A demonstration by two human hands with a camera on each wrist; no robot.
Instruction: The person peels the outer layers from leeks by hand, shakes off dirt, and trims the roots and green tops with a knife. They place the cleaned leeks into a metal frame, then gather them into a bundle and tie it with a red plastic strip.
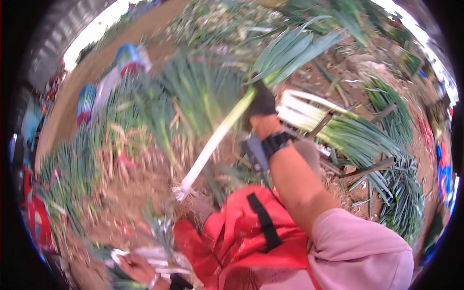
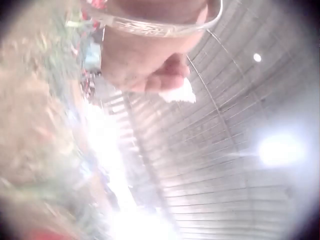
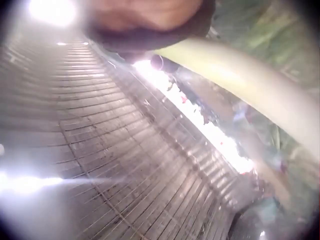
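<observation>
In the head view, my right hand (image 1: 263, 101), in a dark glove, grips a long leek (image 1: 217, 137) near where its green leaves begin. The leek slants, leaves up to the right, with its white root end (image 1: 181, 192) down by my knee. From the right wrist, its pale stalk (image 3: 235, 72) runs out from under the glove. Low at the left, my left hand (image 1: 137, 268), bare with a bangle (image 2: 150, 27), pinches a small white piece (image 2: 181, 93) with curled fingers; its kind is unclear.
Rows of leeks (image 1: 203, 92) stand upright on the soil at the left and ahead. A pile of cleaned leeks (image 1: 333, 123) lies on a slatted rack at the right. Leaf scraps (image 1: 222, 24) cover the ground farther off. A red apron (image 1: 246, 222) covers my lap.
</observation>
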